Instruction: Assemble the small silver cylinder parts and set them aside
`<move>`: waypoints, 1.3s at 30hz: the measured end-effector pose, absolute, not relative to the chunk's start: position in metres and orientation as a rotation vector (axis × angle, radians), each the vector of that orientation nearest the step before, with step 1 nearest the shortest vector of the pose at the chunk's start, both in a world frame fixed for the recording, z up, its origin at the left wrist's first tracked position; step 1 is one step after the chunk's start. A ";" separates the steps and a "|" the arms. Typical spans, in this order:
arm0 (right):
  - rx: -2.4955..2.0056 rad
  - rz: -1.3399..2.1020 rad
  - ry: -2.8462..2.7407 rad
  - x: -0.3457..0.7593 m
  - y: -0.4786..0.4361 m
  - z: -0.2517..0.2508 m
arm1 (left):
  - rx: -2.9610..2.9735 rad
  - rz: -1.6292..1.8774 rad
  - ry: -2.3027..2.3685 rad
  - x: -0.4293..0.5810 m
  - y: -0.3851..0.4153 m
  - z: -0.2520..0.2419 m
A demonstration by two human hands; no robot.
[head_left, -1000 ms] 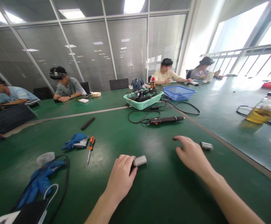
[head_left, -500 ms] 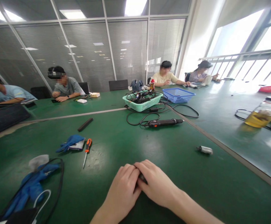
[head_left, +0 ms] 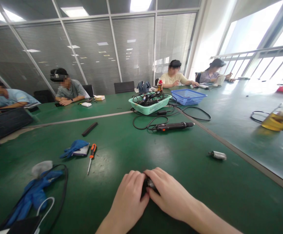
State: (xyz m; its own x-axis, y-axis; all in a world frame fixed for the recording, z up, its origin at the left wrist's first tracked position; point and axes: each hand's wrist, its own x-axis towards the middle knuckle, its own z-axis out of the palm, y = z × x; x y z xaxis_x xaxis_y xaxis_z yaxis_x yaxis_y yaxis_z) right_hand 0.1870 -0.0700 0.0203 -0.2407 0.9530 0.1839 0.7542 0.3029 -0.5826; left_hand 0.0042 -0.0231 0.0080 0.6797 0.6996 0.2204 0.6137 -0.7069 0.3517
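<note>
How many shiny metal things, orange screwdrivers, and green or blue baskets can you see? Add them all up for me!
Shiny metal things: 2, a metal cylinder lying to the right and a metal piece mostly hidden between the left hand and right hand
Orange screwdriver: 1
Baskets: 2, a green basket and a blue basket
Total: 5
</note>
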 end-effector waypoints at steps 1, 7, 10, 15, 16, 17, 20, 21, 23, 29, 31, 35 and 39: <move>-1.518 0.510 -2.076 0.187 -0.070 0.020 | 2.642 0.498 1.054 0.003 -0.022 0.009; -1.525 0.455 -2.146 0.189 -0.072 0.022 | 2.651 0.483 1.037 -0.001 -0.018 0.014; -1.518 0.422 -2.188 0.189 -0.073 0.023 | 2.668 0.471 1.035 -0.001 -0.019 0.015; -1.544 0.337 -2.258 0.188 -0.074 0.022 | 2.668 0.472 1.032 0.000 -0.020 0.014; -1.546 0.327 -2.261 0.187 -0.074 0.021 | 2.666 0.472 1.028 0.000 -0.020 0.013; -1.545 0.322 -2.259 0.187 -0.074 0.020 | 2.665 0.473 1.026 0.000 -0.019 0.013; -1.526 0.332 -2.249 0.185 -0.075 0.018 | 2.669 0.469 1.015 0.000 -0.020 0.011; -1.522 0.337 -2.247 0.185 -0.075 0.017 | 2.670 0.468 1.014 0.000 -0.020 0.011; -1.521 0.340 -2.240 0.185 -0.075 0.016 | 2.670 0.471 1.017 0.000 -0.020 0.011; -1.520 0.334 -2.231 0.185 -0.074 0.016 | 2.662 0.482 1.013 0.000 -0.020 0.011; -1.523 0.329 -2.229 0.185 -0.074 0.016 | 2.665 0.472 1.008 0.000 -0.020 0.010; -1.522 0.323 -2.237 0.184 -0.074 0.016 | 2.664 0.484 0.997 0.001 -0.019 0.010; -1.522 0.324 -2.244 0.185 -0.074 0.016 | 2.662 0.476 0.997 0.001 -0.019 0.010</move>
State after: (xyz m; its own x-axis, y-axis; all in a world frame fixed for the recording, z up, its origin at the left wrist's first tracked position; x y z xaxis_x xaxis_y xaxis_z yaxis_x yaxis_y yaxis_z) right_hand 0.1849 -0.0739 0.0163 -0.3212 0.9253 0.2015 0.8304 0.3775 -0.4097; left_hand 0.0007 -0.0193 0.0101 0.7110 0.6707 0.2111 0.5863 -0.7312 0.3488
